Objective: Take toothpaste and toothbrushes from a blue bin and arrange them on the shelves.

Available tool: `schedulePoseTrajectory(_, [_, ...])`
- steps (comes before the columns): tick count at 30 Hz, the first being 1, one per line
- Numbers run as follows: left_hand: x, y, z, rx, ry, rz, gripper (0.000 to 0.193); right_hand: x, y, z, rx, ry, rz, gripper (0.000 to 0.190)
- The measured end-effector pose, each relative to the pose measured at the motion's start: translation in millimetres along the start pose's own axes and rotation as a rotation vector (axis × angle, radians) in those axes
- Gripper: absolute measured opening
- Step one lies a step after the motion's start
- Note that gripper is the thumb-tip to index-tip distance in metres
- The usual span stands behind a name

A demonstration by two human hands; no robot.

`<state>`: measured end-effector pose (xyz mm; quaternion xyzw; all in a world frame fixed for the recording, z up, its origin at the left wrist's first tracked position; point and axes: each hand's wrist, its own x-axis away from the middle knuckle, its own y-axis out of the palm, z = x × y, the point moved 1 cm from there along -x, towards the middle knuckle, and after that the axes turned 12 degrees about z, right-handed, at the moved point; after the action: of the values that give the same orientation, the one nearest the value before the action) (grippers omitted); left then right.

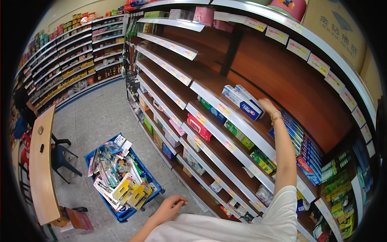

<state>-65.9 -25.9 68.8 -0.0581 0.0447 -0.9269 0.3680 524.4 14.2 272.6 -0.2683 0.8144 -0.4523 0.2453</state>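
My right hand (266, 106) reaches over an upper shelf (232, 113) and touches the right end of a small group of blue and white toothpaste boxes (243, 103). Its fingertips are hidden behind the boxes, so a grip cannot be made out. Farther right on the same shelf, blue toothpaste boxes (291, 131) stand in a row beside Colgate boxes (308, 168). Low in front of my body, my left hand (171, 207) hangs with loosely bent fingers and holds nothing. Beyond it on the floor is a blue plastic crate (121, 220), heaped with packaged toothbrushes (112, 172) and yellow-backed blister packs (127, 187).
Lower shelves hold a red pack of wipes (198, 127) and green boxes (239, 134). A large cardboard carton (335, 33) sits on the top shelf. Left are a wooden table (42, 169), a dark stool (62, 160) and a person (22, 103). Stocked shelves (72, 57) line the back wall.
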Motion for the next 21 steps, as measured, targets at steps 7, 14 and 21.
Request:
schedulePoseTrajectory(7, [10, -8, -8, 0.017, -0.001, 0.063, 0.019, 46, 35, -95, 0.285, -0.104, 0.082, 0.102])
schedulePoseTrajectory(14, [17, -15, -13, 0.011, -0.014, 0.151, 0.020, -11, 53, -55, 0.004, -0.318, 0.215, 0.090])
schedulePoseTrajectory(21, [15, -21, -10, 0.026, -0.040, 0.150, 0.020, -13, 49, -89, -1.373, 0.021, 0.408, 0.052])
